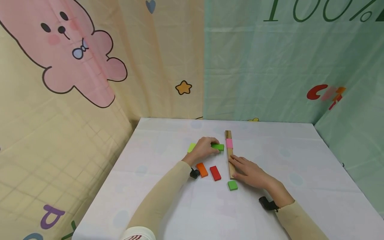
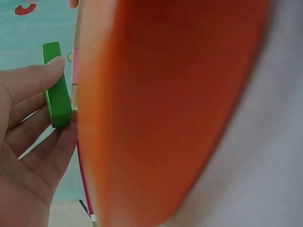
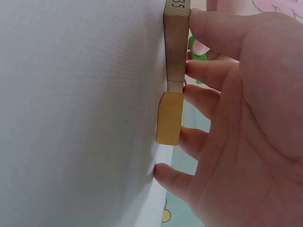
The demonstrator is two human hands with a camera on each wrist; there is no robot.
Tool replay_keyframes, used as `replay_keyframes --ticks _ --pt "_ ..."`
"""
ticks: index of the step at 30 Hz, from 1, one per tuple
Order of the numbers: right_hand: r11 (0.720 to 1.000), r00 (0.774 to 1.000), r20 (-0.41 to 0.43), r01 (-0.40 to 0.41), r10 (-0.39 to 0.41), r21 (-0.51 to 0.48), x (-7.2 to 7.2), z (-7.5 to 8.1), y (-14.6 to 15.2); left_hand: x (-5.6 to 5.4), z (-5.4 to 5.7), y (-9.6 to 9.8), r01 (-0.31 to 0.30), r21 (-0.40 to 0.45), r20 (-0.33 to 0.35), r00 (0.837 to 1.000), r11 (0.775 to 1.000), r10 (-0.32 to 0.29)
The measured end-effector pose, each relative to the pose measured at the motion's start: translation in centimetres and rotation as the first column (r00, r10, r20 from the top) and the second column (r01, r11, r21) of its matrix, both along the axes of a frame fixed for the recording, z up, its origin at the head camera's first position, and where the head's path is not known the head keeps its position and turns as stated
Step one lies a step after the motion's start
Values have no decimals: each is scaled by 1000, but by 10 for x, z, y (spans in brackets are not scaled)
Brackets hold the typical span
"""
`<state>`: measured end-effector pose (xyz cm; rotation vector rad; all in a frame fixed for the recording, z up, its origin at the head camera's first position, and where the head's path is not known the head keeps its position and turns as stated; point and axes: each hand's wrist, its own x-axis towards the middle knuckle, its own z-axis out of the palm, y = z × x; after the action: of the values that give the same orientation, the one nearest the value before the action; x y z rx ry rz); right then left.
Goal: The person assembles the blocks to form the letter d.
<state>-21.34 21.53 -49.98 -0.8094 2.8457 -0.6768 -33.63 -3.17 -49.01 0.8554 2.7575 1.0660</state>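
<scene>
In the head view my left hand (image 1: 204,148) pinches a green block (image 1: 220,147), held beside a row of blocks. The left wrist view shows the thumb on one face of that green block (image 2: 57,90) and the fingers behind it. The row runs away from me, with plain wooden blocks (image 1: 229,154) and a pink block (image 1: 229,143) near its far end. My right hand (image 1: 252,171) rests along the right side of the row, its thumb and fingertips touching the wood. In the right wrist view a yellow block (image 3: 169,118) lies by the fingers.
A lime block (image 1: 191,147) shows behind the left hand. Nearer me lie an orange block (image 1: 202,170), a red block (image 1: 215,173) and a short green block (image 1: 232,185). The white table (image 1: 252,220) meets patterned curtains at the back and sides.
</scene>
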Motion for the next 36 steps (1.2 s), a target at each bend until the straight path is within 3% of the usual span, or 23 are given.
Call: replay_keyframes --ticks 4,12,22,29,36 --pt "1000 1000 -7 1 -1 8 0 0 -1 -1 -1 3 -48 4 -11 999 999 48" --pt "1000 1000 -2 9 -9 0 -1 -2 -1 -1 1 11 -120 -77 -74 991 990 114" --pt "1000 1000 23 18 -18 -3 1 1 -3 -4 2 17 -100 -126 -30 995 987 97" --pt "1000 1000 25 9 -9 -4 0 -1 -2 -7 -1 19 -93 -179 -34 996 979 88" --pt "1000 1000 15 15 -15 6 -1 -2 -4 -8 -2 18 -89 -112 39 995 990 94"
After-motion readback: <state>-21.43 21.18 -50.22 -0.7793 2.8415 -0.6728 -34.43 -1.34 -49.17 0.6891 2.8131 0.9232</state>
